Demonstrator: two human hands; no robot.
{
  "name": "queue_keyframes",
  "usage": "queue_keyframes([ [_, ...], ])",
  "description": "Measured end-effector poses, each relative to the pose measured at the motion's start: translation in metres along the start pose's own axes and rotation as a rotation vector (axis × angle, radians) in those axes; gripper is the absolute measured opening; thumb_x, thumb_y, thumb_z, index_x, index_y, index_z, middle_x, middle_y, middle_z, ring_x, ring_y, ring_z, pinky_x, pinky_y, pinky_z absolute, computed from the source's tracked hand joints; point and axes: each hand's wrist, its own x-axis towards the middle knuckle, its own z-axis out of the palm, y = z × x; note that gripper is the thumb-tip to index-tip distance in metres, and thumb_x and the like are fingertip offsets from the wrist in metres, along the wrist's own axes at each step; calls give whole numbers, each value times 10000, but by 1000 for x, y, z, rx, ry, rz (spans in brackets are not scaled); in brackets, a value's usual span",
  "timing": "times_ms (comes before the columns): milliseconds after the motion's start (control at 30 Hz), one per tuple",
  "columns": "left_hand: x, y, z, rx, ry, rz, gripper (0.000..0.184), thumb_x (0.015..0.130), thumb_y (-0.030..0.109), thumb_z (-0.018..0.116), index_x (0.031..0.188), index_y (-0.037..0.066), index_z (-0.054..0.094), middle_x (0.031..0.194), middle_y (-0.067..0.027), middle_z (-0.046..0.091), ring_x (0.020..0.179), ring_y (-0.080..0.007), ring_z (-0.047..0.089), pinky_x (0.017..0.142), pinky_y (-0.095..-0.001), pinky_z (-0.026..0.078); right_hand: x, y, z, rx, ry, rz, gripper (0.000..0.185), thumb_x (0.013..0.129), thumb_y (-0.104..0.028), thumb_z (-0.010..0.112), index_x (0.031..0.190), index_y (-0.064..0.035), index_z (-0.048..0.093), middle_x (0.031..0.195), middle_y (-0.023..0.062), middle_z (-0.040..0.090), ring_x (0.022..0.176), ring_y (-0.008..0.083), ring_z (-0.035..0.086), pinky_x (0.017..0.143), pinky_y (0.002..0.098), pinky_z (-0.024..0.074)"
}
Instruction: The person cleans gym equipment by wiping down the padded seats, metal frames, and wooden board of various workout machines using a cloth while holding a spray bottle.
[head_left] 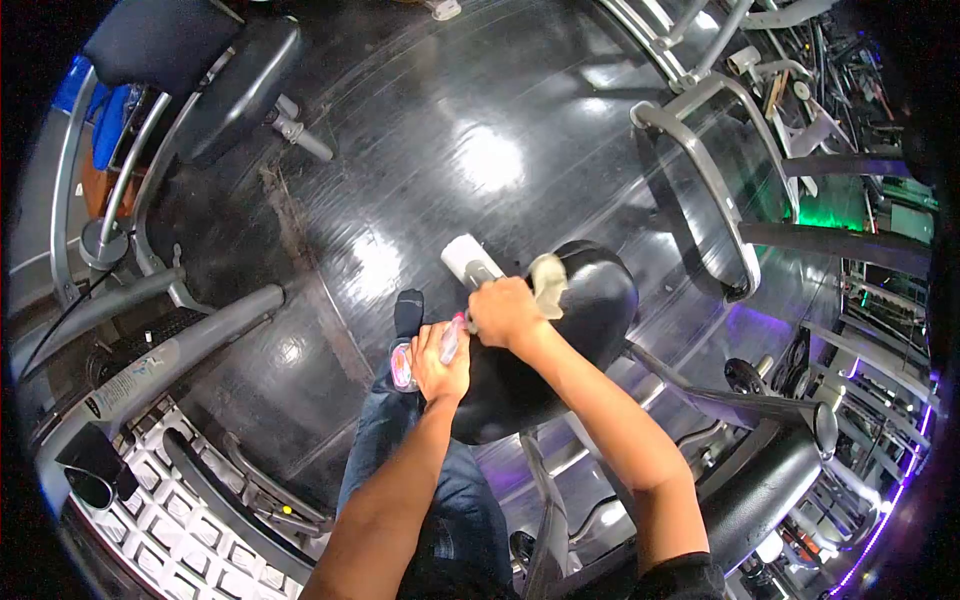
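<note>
Over the black seat's edge [600, 285]: my left grip [440, 365], clamped round a see-through bottle [403, 366].
Right grip [503, 312]: curled tight, seemingly on a pale cloth [548, 285], up by the pink top [460, 320].
Pink top: looks like I'm working it — next move calls for a steady left, I'd say.
Cloth vs seat: crumpled and limp — smooth, glossy, rounded.
</note>
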Motion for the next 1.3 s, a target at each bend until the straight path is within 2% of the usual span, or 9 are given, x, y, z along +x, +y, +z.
queue_keyframes([
  [67,-1,-4,4,28,9,14,267,880,388,669,941,130,695,948,-61,642,912,-310,584,877,-434,413,2,2,10,26,27,-70,189,750,-208,685,888,-100,757,922,130,739,900,297,724,779,410,559],
  [233,3,9,-9,-11,-2,4,277,904,393,658,947,122,699,939,-60,645,914,-307,587,872,-426,415,12,40,-28,-109,-123,313,198,794,-263,683,928,-138,758,988,101,742,921,261,724,786,389,561],
  [433,1,6,-6,-67,132,80,210,925,310,659,948,104,689,946,-82,650,910,-315,594,838,-428,427,13,15,-10,-101,-33,308,144,841,-214,675,940,-182,774,984,54,752,975,196,722,740,340,565],
  [600,0,-1,-3,-10,209,-26,271,963,353,593,971,93,671,956,-91,648,926,-321,597,855,-444,410,-20,-43,24,97,83,138,168,792,-197,653,868,-85,753,936,109,727,864,280,725,791,374,558],
  [833,4,1,-4,-54,186,60,213,933,303,642,911,93,668,898,-72,652,878,-305,614,810,-427,417,-92,-2,15,262,403,464,224,669,-170,810,883,-225,771,925,16,676,872,282,685,768,392,561],
  [900,5,-5,-3,-228,98,100,197,933,282,646,904,89,670,889,-82,649,867,-311,618,807,-427,419,-107,16,19,292,636,593,166,694,-186,796,857,-200,770,872,31,685,831,238,669,709,378,563],
  [933,5,-6,-2,-239,83,88,200,935,279,643,910,82,671,887,-88,651,865,-314,620,809,-420,423,-116,26,18,393,623,605,287,679,-162,818,957,-215,771,942,51,679,871,270,663,782,396,546],
  [1100,7,-7,0,-277,45,57,222,935,286,646,900,68,676,882,-99,651,861,-322,622,792,-426,438,-115,-34,46,847,792,878,321,673,-111,831,984,-110,752,969,124,648,956,345,637,845,435,506],
  [1300,7,-5,-2,-254,50,121,233,940,281,646,896,54,679,869,-117,654,807,-340,636,729,-437,462,-118,-101,73,872,749,912,285,675,-116,822,952,-150,764,942,66,659,908,292,644,818,417,523],
])
